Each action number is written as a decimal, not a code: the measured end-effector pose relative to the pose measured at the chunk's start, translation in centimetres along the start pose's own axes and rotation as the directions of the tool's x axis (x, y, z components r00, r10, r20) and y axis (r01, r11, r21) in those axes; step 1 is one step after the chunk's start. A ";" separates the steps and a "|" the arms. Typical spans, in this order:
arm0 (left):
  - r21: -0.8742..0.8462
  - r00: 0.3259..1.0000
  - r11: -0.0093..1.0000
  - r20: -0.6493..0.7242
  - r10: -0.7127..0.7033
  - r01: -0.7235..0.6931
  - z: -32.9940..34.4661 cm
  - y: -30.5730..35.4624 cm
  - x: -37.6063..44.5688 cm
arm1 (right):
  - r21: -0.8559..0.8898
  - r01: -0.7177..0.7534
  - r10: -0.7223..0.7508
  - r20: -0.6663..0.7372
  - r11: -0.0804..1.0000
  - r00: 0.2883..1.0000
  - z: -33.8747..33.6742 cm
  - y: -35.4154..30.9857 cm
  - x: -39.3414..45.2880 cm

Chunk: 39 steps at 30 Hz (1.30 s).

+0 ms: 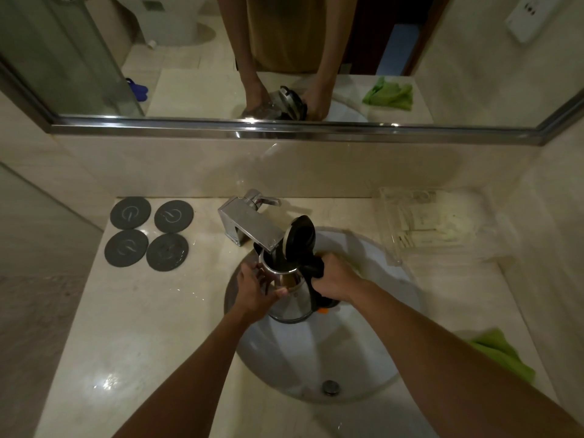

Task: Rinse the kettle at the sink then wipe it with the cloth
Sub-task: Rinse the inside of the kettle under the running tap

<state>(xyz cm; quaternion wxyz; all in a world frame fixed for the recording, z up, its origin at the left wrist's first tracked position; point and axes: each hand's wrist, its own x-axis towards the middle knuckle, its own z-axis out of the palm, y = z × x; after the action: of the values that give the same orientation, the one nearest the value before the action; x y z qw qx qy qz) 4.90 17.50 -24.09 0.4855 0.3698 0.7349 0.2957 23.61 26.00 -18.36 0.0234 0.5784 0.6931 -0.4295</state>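
A steel kettle point(292, 300) with a black lid flipped open is held over the white sink point(373, 358), its mouth right under the chrome tap's spout point(252, 227). My right hand point(333, 279) grips the black handle. My left hand point(256, 290) holds the steel body on its left side, thumb across the front. A green cloth point(502, 352) lies crumpled on the counter right of the sink, partly hidden behind my right forearm. Whether water is running cannot be made out.
Several dark round coasters point(148, 233) lie on the marble counter to the left of the tap. A clear plastic tray point(433, 226) with packets stands at the back right. A mirror point(284, 58) runs along the wall behind.
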 end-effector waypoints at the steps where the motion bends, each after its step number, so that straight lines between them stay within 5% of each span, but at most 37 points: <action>1: 0.012 1.000 1.000 -0.001 -0.004 0.004 0.0 -0.2 0.1 | -0.004 0.002 -0.002 -0.002 1.000 1.000 0.0 0.0 0.0; 39: -0.023 0.997 0.997 -0.008 0.080 -0.080 0.5 -1.2 0.9 | 0.025 -0.020 0.020 0.023 0.999 1.000 -0.1 -0.1 0.0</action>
<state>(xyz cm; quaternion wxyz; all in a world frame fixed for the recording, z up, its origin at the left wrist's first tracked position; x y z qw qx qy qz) 4.81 17.62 -25.65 0.4748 0.3920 0.7178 0.3250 23.59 26.11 -18.25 0.0283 0.5808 0.6816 -0.4442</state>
